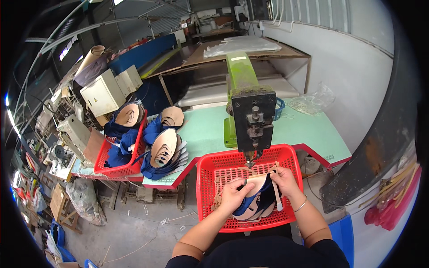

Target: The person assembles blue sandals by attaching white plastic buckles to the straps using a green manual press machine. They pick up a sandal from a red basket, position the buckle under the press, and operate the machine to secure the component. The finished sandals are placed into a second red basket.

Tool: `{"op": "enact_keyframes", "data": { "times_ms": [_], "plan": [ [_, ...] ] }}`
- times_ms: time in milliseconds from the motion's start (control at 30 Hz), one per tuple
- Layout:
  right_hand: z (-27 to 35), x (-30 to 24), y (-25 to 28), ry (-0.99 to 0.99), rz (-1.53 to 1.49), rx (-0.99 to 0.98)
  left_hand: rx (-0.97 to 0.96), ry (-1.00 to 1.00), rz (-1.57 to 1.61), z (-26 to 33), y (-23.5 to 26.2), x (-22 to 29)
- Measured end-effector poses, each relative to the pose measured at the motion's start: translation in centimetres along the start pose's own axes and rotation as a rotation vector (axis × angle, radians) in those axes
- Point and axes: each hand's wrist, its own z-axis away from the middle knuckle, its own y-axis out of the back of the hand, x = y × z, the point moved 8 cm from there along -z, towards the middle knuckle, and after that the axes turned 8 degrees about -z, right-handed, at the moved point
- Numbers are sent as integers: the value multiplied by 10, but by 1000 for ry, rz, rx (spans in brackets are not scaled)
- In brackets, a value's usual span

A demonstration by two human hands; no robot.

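Observation:
Over a red plastic basket [203, 178], my two hands grip a curved navy-and-cream fabric piece [257, 183]. My left hand [234, 195] pinches its cream edge between thumb and fingers. At the piece's upper right edge, my right hand [286, 181] is closed on it, with a narrow tan strip [277, 196] hanging down beside the fingers. Just beyond my hands is the needle area of a green sewing machine [243, 73] with a black front plate. More navy pieces lie in the basket under my hands, partly hidden.
A pale green table [205, 125] with red edging surrounds the machine. On its left stand another red basket [134, 167] and stacked navy-and-tan pieces [163, 152]. A small blue basket [279, 108] and a clear plastic bag [313, 102] are behind right. A dark curved pillar [371, 147] stands right.

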Motion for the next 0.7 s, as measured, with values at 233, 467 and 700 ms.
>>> {"op": "enact_keyframes", "data": {
  "times_ms": [233,467,700],
  "plan": [
    [-8,-25,1,-146,-293,38,58,106,167,-26,-6,11],
    [-10,-25,4,-119,-354,120,129,169,184,-30,-6,28],
    [-13,-24,-1,-120,-334,156,168,170,243,-26,1,27]
  ]
}}
